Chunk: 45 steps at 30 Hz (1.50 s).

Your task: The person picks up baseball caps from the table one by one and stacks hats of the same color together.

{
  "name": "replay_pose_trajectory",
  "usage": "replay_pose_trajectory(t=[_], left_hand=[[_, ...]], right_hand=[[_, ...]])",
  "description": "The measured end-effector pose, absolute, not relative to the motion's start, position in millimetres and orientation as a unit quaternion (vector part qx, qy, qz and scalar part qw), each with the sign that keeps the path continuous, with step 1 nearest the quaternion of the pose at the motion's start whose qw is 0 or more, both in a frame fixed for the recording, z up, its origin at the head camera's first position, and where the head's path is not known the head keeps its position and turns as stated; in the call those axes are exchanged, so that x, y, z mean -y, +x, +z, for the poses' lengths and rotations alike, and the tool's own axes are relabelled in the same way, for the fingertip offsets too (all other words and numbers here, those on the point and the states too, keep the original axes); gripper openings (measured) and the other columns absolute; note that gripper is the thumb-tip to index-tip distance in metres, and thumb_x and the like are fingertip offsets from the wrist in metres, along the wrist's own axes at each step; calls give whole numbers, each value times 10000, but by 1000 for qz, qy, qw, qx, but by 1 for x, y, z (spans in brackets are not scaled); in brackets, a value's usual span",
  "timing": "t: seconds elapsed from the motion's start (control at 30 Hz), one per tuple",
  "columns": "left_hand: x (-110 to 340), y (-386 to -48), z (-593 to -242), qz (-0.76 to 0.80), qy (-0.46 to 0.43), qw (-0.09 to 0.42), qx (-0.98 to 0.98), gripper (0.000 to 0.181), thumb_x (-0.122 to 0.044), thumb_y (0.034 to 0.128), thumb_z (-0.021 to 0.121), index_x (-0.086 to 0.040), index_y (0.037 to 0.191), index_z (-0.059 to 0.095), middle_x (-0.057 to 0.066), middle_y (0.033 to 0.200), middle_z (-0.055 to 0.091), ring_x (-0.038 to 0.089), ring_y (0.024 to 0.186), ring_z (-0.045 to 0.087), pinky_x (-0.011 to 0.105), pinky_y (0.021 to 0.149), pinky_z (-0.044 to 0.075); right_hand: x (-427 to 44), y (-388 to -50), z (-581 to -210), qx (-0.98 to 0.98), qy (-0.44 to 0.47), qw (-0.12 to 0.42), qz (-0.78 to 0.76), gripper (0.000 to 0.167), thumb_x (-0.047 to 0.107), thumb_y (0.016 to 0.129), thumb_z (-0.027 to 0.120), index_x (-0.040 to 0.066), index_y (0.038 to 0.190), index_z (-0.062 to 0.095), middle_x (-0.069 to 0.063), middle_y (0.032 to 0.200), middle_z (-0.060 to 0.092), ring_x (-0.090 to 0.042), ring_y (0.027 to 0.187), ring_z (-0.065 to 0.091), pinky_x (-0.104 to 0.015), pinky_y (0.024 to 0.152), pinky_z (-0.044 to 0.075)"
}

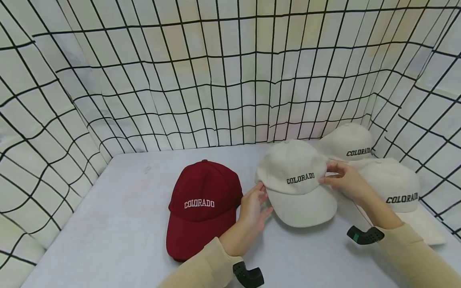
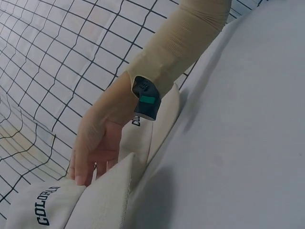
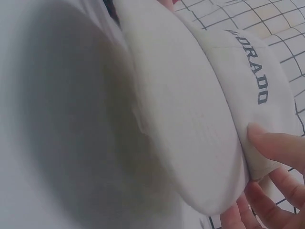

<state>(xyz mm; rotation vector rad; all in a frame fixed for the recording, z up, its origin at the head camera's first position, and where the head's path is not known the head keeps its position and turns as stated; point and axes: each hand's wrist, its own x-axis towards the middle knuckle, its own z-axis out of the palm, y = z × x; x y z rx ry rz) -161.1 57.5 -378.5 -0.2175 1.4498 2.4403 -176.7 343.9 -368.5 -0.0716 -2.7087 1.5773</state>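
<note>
An off-white baseball cap [image 1: 297,176] with dark COLORADO lettering is held brim towards me, between both hands. My left hand [image 1: 252,210] grips its left edge by the brim, the other fingers partly spread beneath. On the right side, my right hand [image 1: 345,182] pinches the crown's lower edge; the right wrist view shows the thumb on the outside and fingers below the off-white cap's brim [image 3: 190,114]. A shadow lies under the brim. Left of my left hand, a dark red cap [image 1: 203,208] with white COLORADO lettering rests on the table.
Two more off-white caps lie at the right, one at the back [image 1: 347,140] and one nearer [image 1: 387,182], partly behind my right arm. A black grid net [image 1: 230,72] borders the white table [image 1: 119,216] at the back and sides.
</note>
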Motion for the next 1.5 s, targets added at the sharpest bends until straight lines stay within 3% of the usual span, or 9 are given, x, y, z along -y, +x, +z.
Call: replay_pose_trajectory(t=[0.23,0.37,0.5,0.8,0.9,1.1,1.3,1.5], left_hand=[[-45,-154,-383,836,-68,154,-522,551,-52,967,416,14,1513,449,173,1498,450,249,1202,469,608,1090,373],[-41,-151,-386,830,-61,162,-531,569,-44,948,432,20,1513,448,177,1492,455,266,1228,475,596,1075,387],[-35,-150,-388,824,-52,167,-540,598,-28,923,466,26,1518,437,194,1518,442,336,1320,443,603,1080,384],[-26,-143,-398,806,-23,185,-562,673,31,897,524,50,1550,364,221,1572,372,314,1381,401,563,1039,429],[-24,-141,-401,800,-22,191,-569,678,42,897,527,52,1553,354,222,1566,373,303,1372,415,542,1017,449],[-21,-137,-406,795,-32,202,-571,666,35,907,526,56,1551,356,224,1552,386,296,1315,447,550,1009,457],[-18,-134,-406,791,-28,214,-573,659,23,908,533,83,1539,354,232,1539,399,324,1310,459,590,1028,441],[-13,-133,-403,779,-8,245,-577,667,-5,914,514,116,1538,312,271,1589,329,414,1425,371,693,1084,325]], right_hand=[[-344,-167,-374,846,-10,-13,534,509,174,919,784,-52,1295,526,19,1143,603,-66,1000,593,-284,811,545],[-345,-160,-378,841,-5,-15,541,433,134,911,789,-59,1217,552,-129,1263,592,-34,977,610,-293,808,577],[-343,-156,-382,835,-5,-30,549,396,126,922,776,-58,1190,550,-274,1434,452,-36,981,617,-314,823,589],[-344,-150,-392,817,-7,-66,573,344,131,945,746,-68,1164,570,-266,1422,432,-139,1000,623,-399,814,604],[-347,-149,-396,810,4,-84,581,318,109,949,732,-68,1153,566,-254,1351,464,-170,994,628,-408,817,603],[-353,-146,-404,791,37,-124,598,241,82,972,689,-46,1127,558,-102,1102,554,-179,946,642,-408,819,599],[-357,-146,-407,784,52,-153,599,220,77,982,677,-36,1136,569,-99,1094,564,-186,939,637,-410,817,601],[-359,-146,-406,786,58,-167,592,228,99,980,684,-38,1135,589,-89,1069,594,-183,934,633,-395,819,600]])
